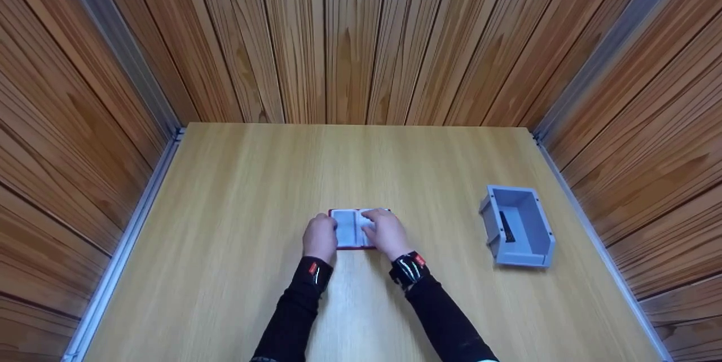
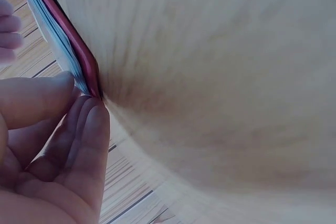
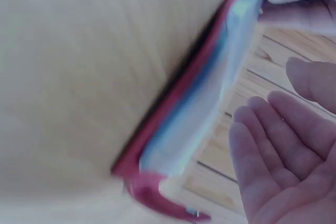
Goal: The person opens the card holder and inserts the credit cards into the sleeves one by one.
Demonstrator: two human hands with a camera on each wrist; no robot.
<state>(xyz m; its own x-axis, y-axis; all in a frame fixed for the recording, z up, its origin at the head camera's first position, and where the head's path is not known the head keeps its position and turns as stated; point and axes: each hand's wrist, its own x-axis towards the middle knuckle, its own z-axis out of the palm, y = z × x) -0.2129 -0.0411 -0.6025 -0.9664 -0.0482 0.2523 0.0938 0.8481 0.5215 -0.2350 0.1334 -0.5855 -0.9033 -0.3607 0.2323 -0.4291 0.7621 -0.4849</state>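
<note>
A red card holder [image 1: 345, 230] with clear plastic sleeves lies spread at the middle of the table, between both hands. My left hand [image 1: 320, 237] pinches its left edge, thumb on the sleeves and fingers against the red cover [image 2: 79, 45]. Over the right half is my right hand [image 1: 388, 233], which hides part of it. In the right wrist view, that hand's fingers [image 3: 262, 145] are loosely bent, apart from the card holder, with nothing between them. A red strap [image 3: 157, 200] with a metal snap sticks out from the cover's end.
To the right on the wooden table [image 1: 237, 181] stands a grey-blue plastic bin [image 1: 522, 256]. A slim black object [image 1: 506, 228] leans inside it; its kind cannot be made out. Wood-plank walls [image 1: 350, 40] enclose the back and sides, with metal rails [image 1: 135, 221] along the side edges.
</note>
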